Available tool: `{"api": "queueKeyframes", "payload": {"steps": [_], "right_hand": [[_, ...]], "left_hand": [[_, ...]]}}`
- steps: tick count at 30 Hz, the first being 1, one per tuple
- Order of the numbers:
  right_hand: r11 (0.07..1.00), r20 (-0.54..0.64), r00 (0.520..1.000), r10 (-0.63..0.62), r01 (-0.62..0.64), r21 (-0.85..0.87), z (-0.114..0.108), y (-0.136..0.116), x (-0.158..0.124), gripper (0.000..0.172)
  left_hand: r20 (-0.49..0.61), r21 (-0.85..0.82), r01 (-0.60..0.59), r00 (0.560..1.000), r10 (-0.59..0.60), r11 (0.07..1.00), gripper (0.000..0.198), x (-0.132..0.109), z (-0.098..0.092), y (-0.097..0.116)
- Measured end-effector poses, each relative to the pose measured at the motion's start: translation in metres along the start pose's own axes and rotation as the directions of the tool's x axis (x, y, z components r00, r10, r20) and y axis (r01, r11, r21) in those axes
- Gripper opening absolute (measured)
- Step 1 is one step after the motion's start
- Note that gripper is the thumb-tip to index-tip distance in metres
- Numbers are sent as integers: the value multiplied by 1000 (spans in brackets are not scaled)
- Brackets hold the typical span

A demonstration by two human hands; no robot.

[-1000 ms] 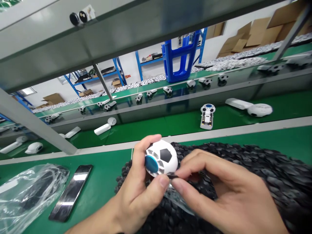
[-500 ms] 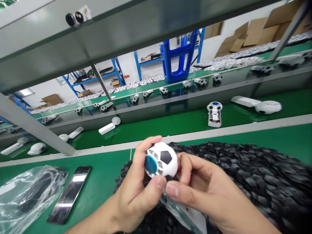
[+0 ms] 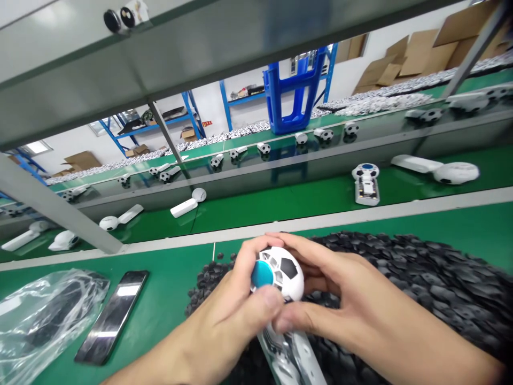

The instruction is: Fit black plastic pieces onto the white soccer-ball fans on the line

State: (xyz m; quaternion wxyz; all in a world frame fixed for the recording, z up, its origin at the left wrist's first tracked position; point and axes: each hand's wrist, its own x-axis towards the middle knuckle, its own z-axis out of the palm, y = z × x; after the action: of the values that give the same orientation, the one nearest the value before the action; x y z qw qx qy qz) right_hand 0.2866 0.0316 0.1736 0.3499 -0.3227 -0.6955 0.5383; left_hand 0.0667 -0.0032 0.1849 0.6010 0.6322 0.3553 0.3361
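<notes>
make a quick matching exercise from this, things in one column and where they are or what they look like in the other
Things:
1. ball-patterned device
2. smartphone
3. plastic bag
4. blue plastic rack

Places and looks:
A. dark glass, lying on the green belt
B. bright blue, far in the background
C. held between the left hand and the right hand
D. clear and crumpled, at the left edge of the view

Pairs: 1-C, 2-A, 3-D, 4-B

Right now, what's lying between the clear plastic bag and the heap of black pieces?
A dark glass-faced phone lies on the green bench mat, between the clear plastic bag and the heap of black pieces, in the head view.
</notes>
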Motion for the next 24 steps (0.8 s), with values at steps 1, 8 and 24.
{"api": "queueKeyframes", "payload": {"steps": [1,8,24], "right_hand": [[1000,-16,1000,-2,2,-23,2,-1,-1,50],[980,-40,989,-145,138,-146,10,-2,-10,26],[656,-103,894,-437,238,-716,-34,-17,24,62]], "left_hand": [[24,-47,-7,1000,8,999,61,1,1,1],[-102,209,-62,991,84,976,68,1,11,8],[-277,468,-29,944,178,883,112,-9,-6,19]]}}
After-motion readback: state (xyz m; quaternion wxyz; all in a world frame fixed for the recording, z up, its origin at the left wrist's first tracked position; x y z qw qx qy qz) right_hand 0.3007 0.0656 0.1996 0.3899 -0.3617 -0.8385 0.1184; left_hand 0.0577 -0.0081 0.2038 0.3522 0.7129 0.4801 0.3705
